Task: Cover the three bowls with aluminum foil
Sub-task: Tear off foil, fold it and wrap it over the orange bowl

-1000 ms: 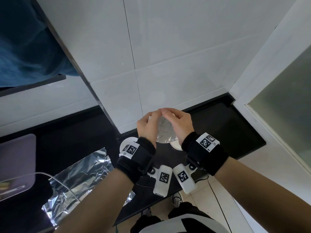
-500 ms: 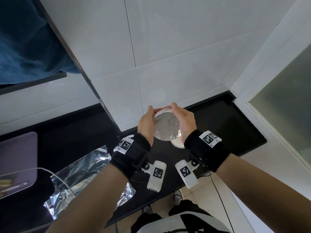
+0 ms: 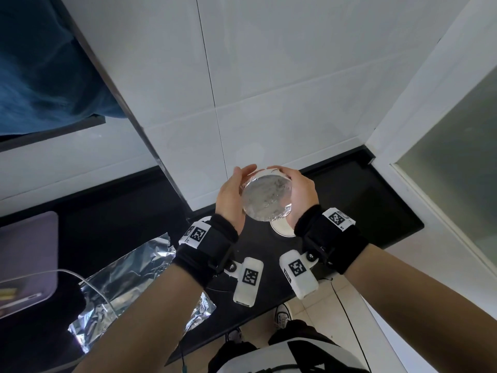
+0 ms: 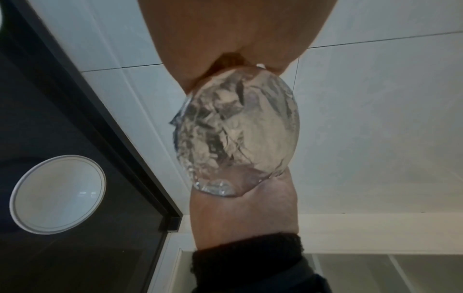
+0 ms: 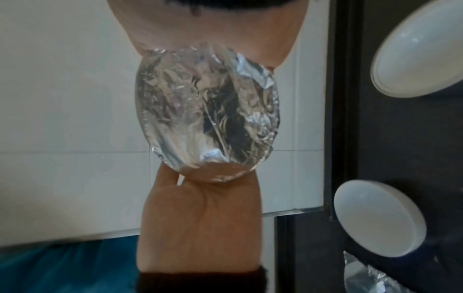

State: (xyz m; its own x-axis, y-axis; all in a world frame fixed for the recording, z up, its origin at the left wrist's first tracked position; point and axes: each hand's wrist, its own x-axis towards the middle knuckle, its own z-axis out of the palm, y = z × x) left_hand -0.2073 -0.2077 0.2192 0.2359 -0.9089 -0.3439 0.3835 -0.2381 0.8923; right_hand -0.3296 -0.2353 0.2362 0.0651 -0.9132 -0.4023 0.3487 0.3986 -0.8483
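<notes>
I hold a small white bowl (image 3: 266, 197) up in the air over the black counter (image 3: 376, 211), its mouth covered with crinkled aluminum foil and tilted toward me. My left hand (image 3: 231, 195) cups its left side and my right hand (image 3: 301, 192) cups its right side, fingers curled round the rim. The left wrist view has the foil-covered bowl (image 4: 238, 128) between both palms, and so does the right wrist view (image 5: 208, 115). Two uncovered white bowls (image 5: 421, 49) (image 5: 378, 218) stand on the counter below. A loose foil sheet (image 3: 129, 275) lies at the front left.
White wall tiles (image 3: 269, 90) rise right behind the counter. A dark metal strip (image 3: 139, 125) runs diagonally down the wall. A lavender flat object (image 3: 27, 259) with a white cable (image 3: 80, 278) lies at the far left. A frosted glass door (image 3: 457, 170) stands at the right.
Both hands slid from the top of the bowl to its sides. The bowl rose slightly and tipped, so its foil-covered mouth now faces the head camera.
</notes>
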